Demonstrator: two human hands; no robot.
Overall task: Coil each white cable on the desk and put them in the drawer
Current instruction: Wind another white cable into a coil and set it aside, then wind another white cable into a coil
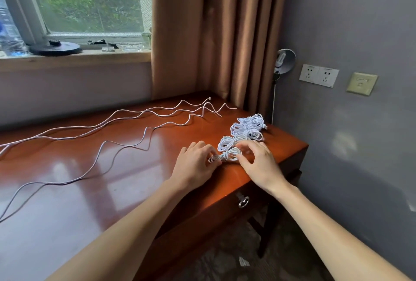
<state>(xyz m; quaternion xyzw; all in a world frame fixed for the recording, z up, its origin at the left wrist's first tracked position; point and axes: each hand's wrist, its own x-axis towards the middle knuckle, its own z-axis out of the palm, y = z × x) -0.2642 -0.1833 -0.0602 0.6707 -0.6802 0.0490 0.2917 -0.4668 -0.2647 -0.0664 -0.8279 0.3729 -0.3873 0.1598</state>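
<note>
Reddish desk [112, 168] below a window: at least three loose cables [58, 137] stretch from the left edge to upper centre. Right of centre, about three coils [247, 127] cluster. A fourth coil [227, 156] lies left-to-right in front of them; the left hand [195, 163] pinches its left end, the right hand [258, 161] thumbs its right end, its grip unclear. The drawer [213, 215] is closed, its contents hidden.

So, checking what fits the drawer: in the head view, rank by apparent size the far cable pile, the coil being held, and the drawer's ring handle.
1. far cable pile
2. held coil, partly hidden by fingers
3. ring handle, smallest though nearest the camera
</note>
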